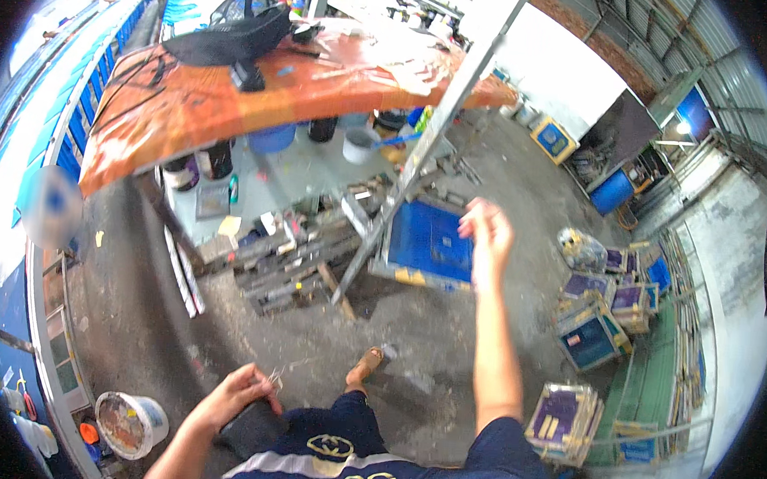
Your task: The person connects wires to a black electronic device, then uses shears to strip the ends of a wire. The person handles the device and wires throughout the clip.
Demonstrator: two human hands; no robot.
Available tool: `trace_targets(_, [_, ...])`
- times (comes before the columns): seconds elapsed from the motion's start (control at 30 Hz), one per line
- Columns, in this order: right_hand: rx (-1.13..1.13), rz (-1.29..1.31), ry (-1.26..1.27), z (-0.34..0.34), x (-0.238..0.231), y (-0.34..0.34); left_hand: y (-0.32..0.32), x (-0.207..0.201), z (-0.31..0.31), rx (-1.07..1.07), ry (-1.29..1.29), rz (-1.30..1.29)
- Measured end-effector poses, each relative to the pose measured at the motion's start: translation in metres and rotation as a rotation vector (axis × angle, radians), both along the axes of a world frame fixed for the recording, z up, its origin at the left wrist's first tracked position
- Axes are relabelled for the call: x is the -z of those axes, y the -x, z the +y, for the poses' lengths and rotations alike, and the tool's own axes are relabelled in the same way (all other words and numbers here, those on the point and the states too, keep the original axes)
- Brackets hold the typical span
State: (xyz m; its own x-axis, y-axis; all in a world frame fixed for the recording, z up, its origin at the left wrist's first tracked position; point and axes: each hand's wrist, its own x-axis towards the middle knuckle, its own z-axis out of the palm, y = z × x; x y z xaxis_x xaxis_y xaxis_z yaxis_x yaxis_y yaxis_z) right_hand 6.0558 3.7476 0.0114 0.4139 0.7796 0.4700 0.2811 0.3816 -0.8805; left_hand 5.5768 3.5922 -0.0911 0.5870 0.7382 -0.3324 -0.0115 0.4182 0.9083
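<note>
My right hand [489, 236] is raised at the end of an outstretched arm, its fingers curled in. It appears in front of a blue framed panel [431, 242] leaning low on the floor, with a gap between them. Whatever its fingers may hold is hidden. Low down, my left hand [241, 392] is beside my body with its fingers bent together. Thin pale strands [275, 380] stick out at its fingertips; what they belong to is too small to tell. A dark thing [254, 428] lies just under this hand, against my shorts.
An orange-covered table [191, 99] carries a black mesh-like item [238, 32]. Buckets [360, 145] and wood strips [300, 261] lie beneath. A slanted metal post [432, 138] rises beside it. Framed screens [591, 337] are stacked at right. A dirty white bucket [131, 426] stands lower left.
</note>
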Motion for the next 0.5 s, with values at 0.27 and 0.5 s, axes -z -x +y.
trace_targets(0.27, [0.102, -0.883, 0.107, 0.516, -0.102, -0.182, -0.175, 0.016, 0.075, -0.463, 0.207, 0.07])
trace_targets(0.5, [-0.026, -1.231, 0.392, 0.705, -0.076, -0.176, -0.268, -0.042, 0.075, -0.815, 0.216, 0.035])
